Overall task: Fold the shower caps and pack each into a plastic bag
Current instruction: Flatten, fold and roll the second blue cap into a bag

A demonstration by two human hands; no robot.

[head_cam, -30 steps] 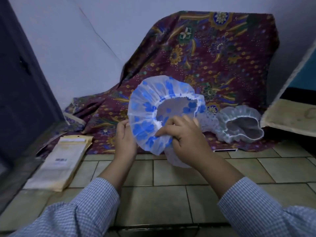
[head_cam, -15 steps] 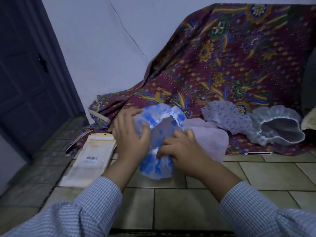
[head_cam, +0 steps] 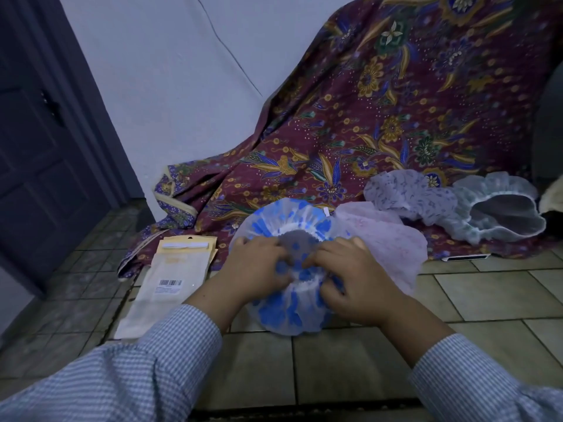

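Hands meet over a blue-spotted shower cap [head_cam: 289,312] on the tiled floor [head_cam: 350,363]: left hand [head_cam: 253,269] and right hand [head_cam: 350,281] both pinch its gathered rim. Plastic bags [head_cam: 170,269] wait at nine o'clock. The slick, springy film could slip free and unfold.

A maroon batik cloth [head_cam: 380,123] with gold and blue flowers is draped across the right and centre of the frame, down onto a tiled floor [head_cam: 350,360]. A dark panelled door [head_cam: 39,147] is seen at the left, beside a white wall [head_cam: 182,86].
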